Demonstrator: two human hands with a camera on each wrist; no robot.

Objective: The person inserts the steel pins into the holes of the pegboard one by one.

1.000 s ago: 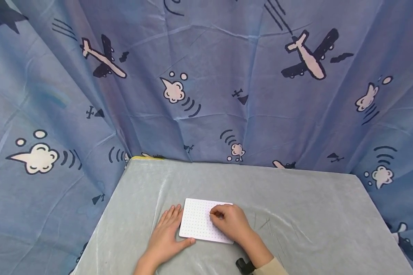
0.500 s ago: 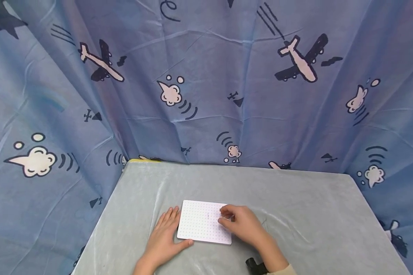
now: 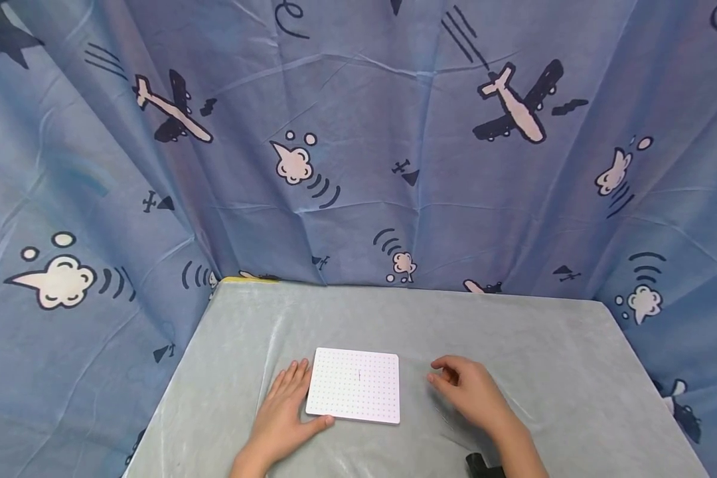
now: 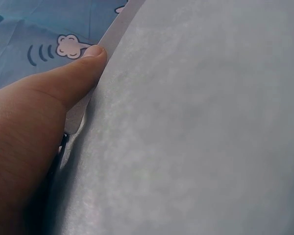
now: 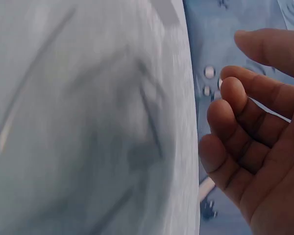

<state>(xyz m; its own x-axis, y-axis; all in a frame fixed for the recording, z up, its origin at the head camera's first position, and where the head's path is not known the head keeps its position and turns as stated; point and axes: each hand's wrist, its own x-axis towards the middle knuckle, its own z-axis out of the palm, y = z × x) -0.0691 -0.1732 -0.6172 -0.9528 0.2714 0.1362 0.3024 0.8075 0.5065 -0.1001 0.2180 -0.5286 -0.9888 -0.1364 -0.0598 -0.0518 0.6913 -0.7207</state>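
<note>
A white board (image 3: 352, 392) with a grid of small dots lies on the table in the head view. One thin dark pin-like piece (image 3: 359, 376) is on it, right of the middle. My left hand (image 3: 279, 415) lies along the board's left side, fingers straight, its thumb at the near edge. The left wrist view shows the thumb against the board's edge (image 4: 78, 113). To the right of the board, my right hand (image 3: 472, 392) hovers, loosely curled with nothing visible in it. Below it, thin dark sticks (image 5: 151, 122) appear blurred on the cloth in the right wrist view.
A grey cloth (image 3: 550, 372) covers the table. Behind and at both sides hangs a blue curtain (image 3: 358, 133) printed with airplanes and clouds. A black device (image 3: 482, 467) is at my right wrist. Yellow material (image 3: 247, 279) shows at the table's far left corner.
My right hand has let go of the thin piece, which now shows on the board, and has moved right, off the board to over the cloth. The left hand stays in place.
</note>
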